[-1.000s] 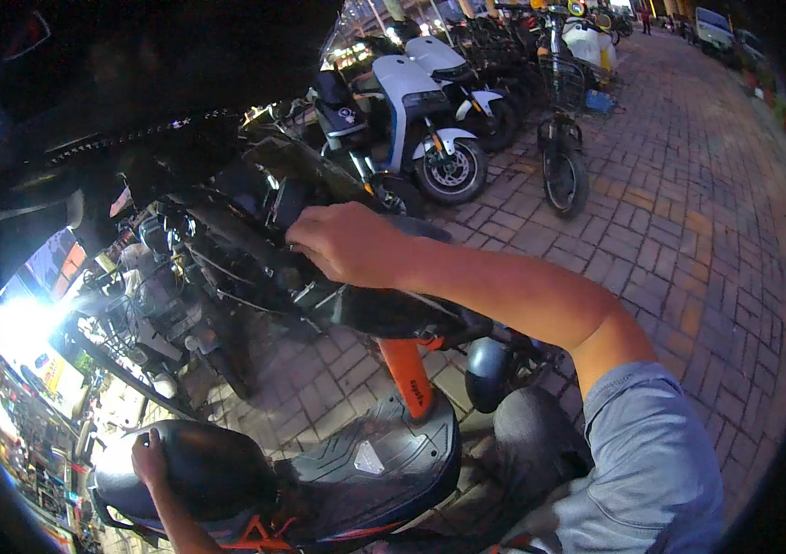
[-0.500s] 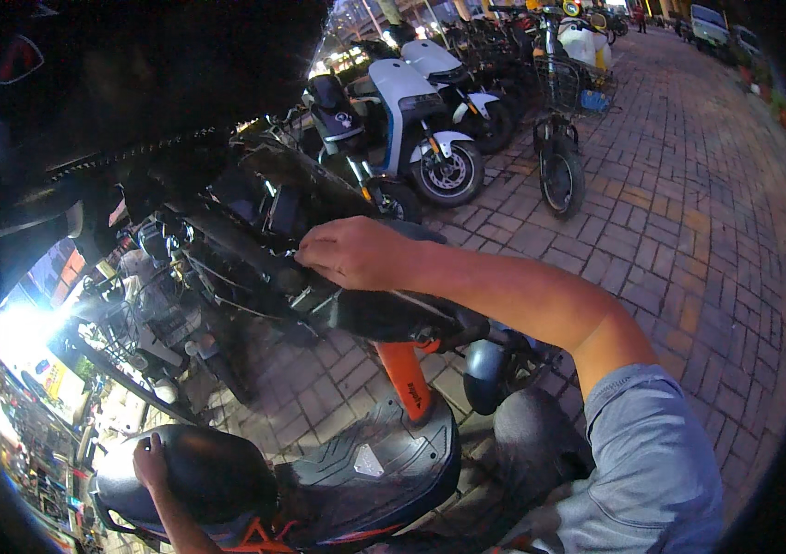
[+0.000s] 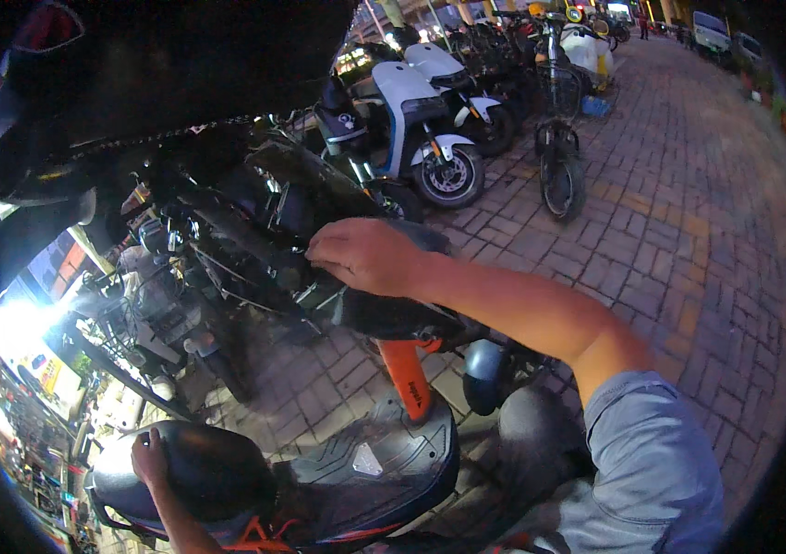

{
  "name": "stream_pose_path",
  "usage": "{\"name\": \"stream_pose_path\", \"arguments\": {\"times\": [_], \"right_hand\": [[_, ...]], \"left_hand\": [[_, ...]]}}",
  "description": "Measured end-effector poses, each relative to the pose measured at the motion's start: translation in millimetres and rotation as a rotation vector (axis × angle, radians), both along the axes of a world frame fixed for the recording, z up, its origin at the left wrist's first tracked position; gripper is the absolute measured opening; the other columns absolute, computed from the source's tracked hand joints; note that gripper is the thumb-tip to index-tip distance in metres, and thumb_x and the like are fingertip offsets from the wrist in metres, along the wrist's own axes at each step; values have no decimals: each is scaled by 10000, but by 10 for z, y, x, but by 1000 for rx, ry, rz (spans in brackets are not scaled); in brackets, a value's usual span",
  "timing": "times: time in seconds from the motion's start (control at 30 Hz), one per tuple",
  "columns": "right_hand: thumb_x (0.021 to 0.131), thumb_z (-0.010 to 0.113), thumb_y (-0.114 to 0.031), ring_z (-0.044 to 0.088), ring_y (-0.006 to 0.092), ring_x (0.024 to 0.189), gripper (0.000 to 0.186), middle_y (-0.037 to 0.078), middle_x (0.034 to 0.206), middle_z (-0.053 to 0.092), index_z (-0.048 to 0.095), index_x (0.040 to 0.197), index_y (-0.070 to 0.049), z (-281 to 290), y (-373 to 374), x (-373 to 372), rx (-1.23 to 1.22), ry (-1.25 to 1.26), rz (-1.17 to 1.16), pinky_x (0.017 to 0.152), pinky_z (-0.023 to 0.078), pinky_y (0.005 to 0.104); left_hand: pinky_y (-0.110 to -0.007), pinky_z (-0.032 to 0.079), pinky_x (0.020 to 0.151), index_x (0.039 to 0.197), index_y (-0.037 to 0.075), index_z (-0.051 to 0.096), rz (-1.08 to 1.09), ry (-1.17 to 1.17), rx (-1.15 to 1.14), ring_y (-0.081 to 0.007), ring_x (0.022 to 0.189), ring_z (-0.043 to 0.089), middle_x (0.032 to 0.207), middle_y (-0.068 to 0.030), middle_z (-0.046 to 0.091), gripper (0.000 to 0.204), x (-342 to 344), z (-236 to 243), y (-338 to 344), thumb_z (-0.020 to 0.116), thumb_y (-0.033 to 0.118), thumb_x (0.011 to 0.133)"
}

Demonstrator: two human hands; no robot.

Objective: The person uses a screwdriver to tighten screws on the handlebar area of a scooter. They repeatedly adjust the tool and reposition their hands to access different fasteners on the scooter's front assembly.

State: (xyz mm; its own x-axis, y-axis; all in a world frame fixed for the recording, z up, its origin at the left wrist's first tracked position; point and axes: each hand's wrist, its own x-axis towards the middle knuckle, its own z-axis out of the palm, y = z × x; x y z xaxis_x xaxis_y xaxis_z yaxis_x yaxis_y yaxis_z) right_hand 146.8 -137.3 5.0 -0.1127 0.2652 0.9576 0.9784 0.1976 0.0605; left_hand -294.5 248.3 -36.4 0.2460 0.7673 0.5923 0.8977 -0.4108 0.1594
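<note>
The scooter (image 3: 370, 487) stands beside the person, its orange panel (image 3: 402, 379) rising from the far right end of the footboard (image 3: 319, 462). Beyond the panel and slightly left, the right hand (image 3: 356, 257) reaches over the dark front end with fingers bent together; the tips meet black parts, so I cannot tell whether they grip anything. Well left of the panel, on the near side, the left hand (image 3: 148, 459) rests on the black seat (image 3: 217, 466), fingers a little bent; whether they hold something there is too small to tell.

As a judgement, the right hand does best with small, light finger moves and a loose wrist, since the poor light hides the contact. The left hand would serve well as a flat brace, with no push that could tip the seat.

Just right of the panel sits a round blue-grey part (image 3: 486, 377), and nearer still a knee (image 3: 541, 429), so room low on that side is tight. Parked bikes (image 3: 167, 309) crowd the left of the panel. The freest room looks to be the bare paving (image 3: 661, 222) beyond and right of it.
</note>
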Motion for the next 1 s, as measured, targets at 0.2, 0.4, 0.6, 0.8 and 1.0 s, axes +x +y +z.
{"name": "stream_pose_path", "arguments": {"times": [0.2, 0.4, 0.6, 0.8, 1.0], "right_hand": [[761, 706, -64, 621, 283, 728, 156, 65, 768, 636, 639, 900, -88, -92, -243, -397, 277, 181, -139, 638, 482, 397], [743, 726, -56, 625, 288, 728, 177, 75, 790, 651, 645, 898, -80, -440, -571, -589, 242, 302, -137, 642, 474, 401], [712, 731, 17, 628, 262, 746, 211, 78, 827, 643, 653, 894, -52, -455, -692, -583, 224, 133, -37, 660, 495, 381], [734, 670, -129, 622, 242, 826, 223, 87, 916, 632, 631, 937, -45, -441, -731, -621, 107, 58, 139, 756, 485, 379], [724, 719, -89, 630, 293, 831, 275, 113, 926, 635, 636, 977, -18, -349, -881, -367, -10, 118, 406, 754, 510, 400]], "left_hand": [[-487, 475, 806, 1008, -28, 675, -76, -37, -52, -414, 917, 636, 954, -239, 677, 539, 41, 67, -162, 548, 482, 886], [-476, 472, 808, 1020, -50, 665, -143, -6, -110, -424, 925, 627, 964, -265, 663, 521, 58, 78, -181, 540, 442, 903], [-439, 481, 806, 1034, -43, 671, -487, -468, 22, -381, 856, 628, 967, -221, 670, 362, 487, 8, -1199, 589, 274, 879], [-344, 518, 793, 1178, 6, 618, -1012, -225, 191, -255, 883, 649, 1055, -145, 651, 487, 2061, 247, -3720, 712, -22, 701], [-335, 530, 774, 1188, 33, 634, -836, -178, 191, -276, 847, 680, 968, -153, 685, 439, 2493, 320, -4036, 677, 18, 751]]}}
